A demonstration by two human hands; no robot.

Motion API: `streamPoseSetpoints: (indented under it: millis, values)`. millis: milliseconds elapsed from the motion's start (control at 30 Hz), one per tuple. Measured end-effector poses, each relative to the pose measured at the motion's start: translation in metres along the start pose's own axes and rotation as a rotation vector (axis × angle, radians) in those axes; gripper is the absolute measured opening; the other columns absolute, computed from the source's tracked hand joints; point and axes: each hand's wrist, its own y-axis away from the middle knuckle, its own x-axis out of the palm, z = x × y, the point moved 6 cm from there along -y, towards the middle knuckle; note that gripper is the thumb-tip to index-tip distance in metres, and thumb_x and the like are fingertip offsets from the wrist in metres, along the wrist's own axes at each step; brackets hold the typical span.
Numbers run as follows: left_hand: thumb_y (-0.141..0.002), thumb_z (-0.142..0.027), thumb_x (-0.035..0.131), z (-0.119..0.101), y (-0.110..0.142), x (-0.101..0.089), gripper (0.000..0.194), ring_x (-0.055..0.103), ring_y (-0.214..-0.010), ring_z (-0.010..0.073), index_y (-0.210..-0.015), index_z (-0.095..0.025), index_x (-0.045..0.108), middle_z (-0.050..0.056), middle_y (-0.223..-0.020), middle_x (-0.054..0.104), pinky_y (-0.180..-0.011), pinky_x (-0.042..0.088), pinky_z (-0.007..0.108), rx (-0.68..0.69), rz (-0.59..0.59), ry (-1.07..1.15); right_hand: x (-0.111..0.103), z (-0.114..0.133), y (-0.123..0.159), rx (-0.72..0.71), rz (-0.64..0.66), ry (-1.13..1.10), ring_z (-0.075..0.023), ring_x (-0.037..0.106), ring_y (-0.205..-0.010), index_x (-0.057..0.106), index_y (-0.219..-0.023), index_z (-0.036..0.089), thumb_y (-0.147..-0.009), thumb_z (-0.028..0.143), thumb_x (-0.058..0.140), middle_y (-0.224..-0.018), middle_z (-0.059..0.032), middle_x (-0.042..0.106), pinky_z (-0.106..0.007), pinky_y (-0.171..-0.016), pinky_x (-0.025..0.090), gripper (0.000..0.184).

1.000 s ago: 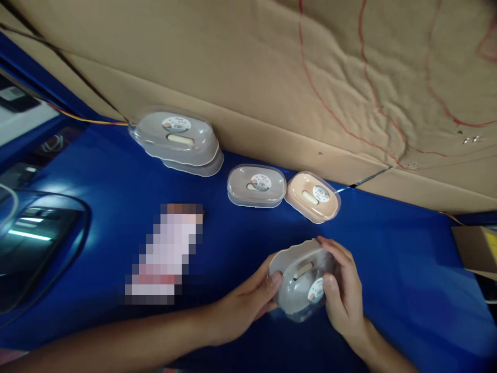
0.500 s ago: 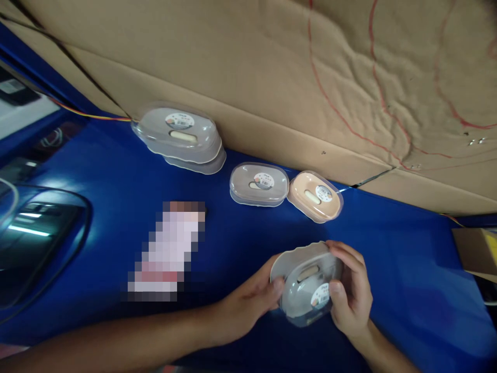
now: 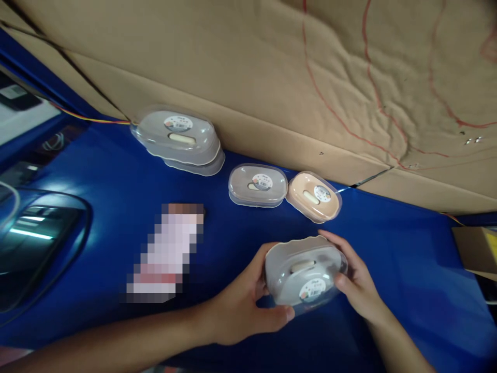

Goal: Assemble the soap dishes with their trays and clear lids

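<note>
A grey oval plastic box (image 3: 285, 261) with a clear lid, like a soap box, is held in both hands above the blue table, tilted so that its top faces me. On that top sit a pale oblong piece and a round barcode sticker. My left hand (image 3: 248, 303) grips the left end, thumb along the lower edge. Around the right end curls my right hand (image 3: 359, 285), thumb on the clear lid and some fingers hidden behind. Beyond them lie another grey lidded box (image 3: 248, 189) and a peach lidded box (image 3: 320, 194), side by side.
More grey lidded boxes (image 3: 186, 124) are stacked at the back left, against a cardboard wall (image 3: 233, 67). A blurred-out flat item (image 3: 166, 248) lies left of my hands on the blue table (image 3: 407, 259). A dark glossy device (image 3: 42, 243) with a cable stands far left.
The held box has turned slightly and tilted, showing more of its side. My left thumb has slid down to its lower edge, and my right hand's grip has shifted.
</note>
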Motion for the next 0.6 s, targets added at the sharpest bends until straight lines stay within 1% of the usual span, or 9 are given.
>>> streamPoseSetpoints:
  millis: [67, 133, 200, 233, 333, 400, 467, 533, 600]
  values:
    - [-0.094, -0.030, 0.079, -0.005, 0.001, -0.001, 0.071, 0.062, -0.135, 0.0262, -0.151, -0.034, 0.037, 0.011, -0.149, 0.057, -0.115, 0.050, 0.047, 0.028, -0.001, -0.103, -0.016, -0.004, -0.001, 0.040, -0.102, -0.070, -0.0305, 0.075, -0.113, 0.062, -0.148, 0.026, -0.084, 0.074, 0.077, -0.135, -0.0128, 0.073, -0.037, -0.089, 0.064, 0.082]
    - [-0.097, -0.030, 0.075, -0.011, 0.002, -0.008, 0.072, 0.060, -0.138, 0.0261, -0.154, -0.036, 0.033, 0.011, -0.152, 0.056, -0.116, 0.050, 0.048, 0.100, -0.088, -0.289, -0.038, -0.008, -0.002, 0.055, -0.347, -0.166, -0.0303, 0.075, -0.114, 0.065, -0.145, 0.022, -0.085, 0.074, 0.076, -0.135, -0.0135, 0.073, -0.039, -0.092, 0.064, 0.080]
    - [-0.100, -0.029, 0.070, -0.020, 0.003, -0.015, 0.069, 0.060, -0.137, 0.0255, -0.156, -0.036, 0.031, 0.012, -0.153, 0.055, -0.115, 0.053, 0.048, 0.202, -0.187, -0.572, -0.061, -0.010, -0.004, 0.030, -0.595, -0.247, -0.0289, 0.072, -0.122, 0.066, -0.143, 0.022, -0.091, 0.069, 0.070, -0.139, -0.0122, 0.071, -0.042, -0.103, 0.060, 0.070]
    - [-0.102, -0.028, 0.067, -0.025, 0.004, -0.017, 0.066, 0.060, -0.137, 0.0255, -0.157, -0.035, 0.032, 0.012, -0.153, 0.055, -0.114, 0.053, 0.047, 0.262, -0.208, -0.732, -0.071, -0.010, -0.007, 0.008, -0.685, -0.267, -0.0274, 0.069, -0.127, 0.066, -0.142, 0.022, -0.095, 0.065, 0.068, -0.140, -0.0109, 0.071, -0.044, -0.109, 0.056, 0.064]
    - [-0.102, -0.021, 0.063, -0.042, 0.005, -0.011, 0.057, 0.059, -0.139, 0.0262, -0.154, -0.028, 0.040, 0.015, -0.152, 0.057, -0.115, 0.053, 0.046, 0.500, -0.198, -1.202, -0.094, -0.016, -0.021, -0.010, -0.781, -0.264, -0.0240, 0.065, -0.134, 0.066, -0.138, 0.023, -0.099, 0.057, 0.065, -0.140, -0.0085, 0.071, -0.044, -0.120, 0.048, 0.053]
    - [-0.101, -0.017, 0.062, -0.056, 0.007, -0.005, 0.051, 0.059, -0.140, 0.0280, -0.149, -0.022, 0.046, 0.017, -0.148, 0.060, -0.115, 0.053, 0.046, 0.687, -0.223, -1.472, -0.106, -0.026, -0.027, 0.013, -0.813, -0.254, -0.0247, 0.068, -0.130, 0.068, -0.134, 0.021, -0.099, 0.060, 0.062, -0.137, -0.0098, 0.072, -0.046, -0.117, 0.051, 0.052]
    - [-0.101, -0.016, 0.062, -0.071, 0.004, -0.002, 0.048, 0.058, -0.141, 0.0311, -0.146, -0.019, 0.049, 0.019, -0.148, 0.061, -0.113, 0.053, 0.048, 0.782, -0.299, -1.684, -0.116, -0.038, -0.028, 0.028, -0.853, -0.224, -0.0255, 0.070, -0.126, 0.067, -0.133, 0.020, -0.099, 0.061, 0.060, -0.135, -0.0101, 0.072, -0.048, -0.114, 0.054, 0.054]
    - [-0.102, -0.019, 0.061, -0.085, -0.006, -0.007, 0.049, 0.054, -0.146, 0.0349, -0.149, -0.018, 0.049, 0.021, -0.155, 0.057, -0.115, 0.050, 0.052, 0.722, -0.388, -1.840, -0.124, -0.049, -0.025, 0.029, -0.906, -0.161, -0.0255, 0.069, -0.126, 0.062, -0.137, 0.022, -0.097, 0.060, 0.065, -0.137, -0.0082, 0.071, -0.050, -0.114, 0.053, 0.055]
    - [-0.103, -0.023, 0.058, -0.098, -0.022, -0.019, 0.054, 0.044, -0.154, 0.0374, -0.155, -0.017, 0.046, 0.022, -0.166, 0.046, -0.121, 0.043, 0.055, 0.552, -0.462, -1.953, -0.129, -0.057, -0.022, 0.027, -0.941, -0.077, -0.0258, 0.066, -0.129, 0.058, -0.142, 0.024, -0.096, 0.057, 0.070, -0.140, -0.0068, 0.069, -0.052, -0.115, 0.052, 0.058]
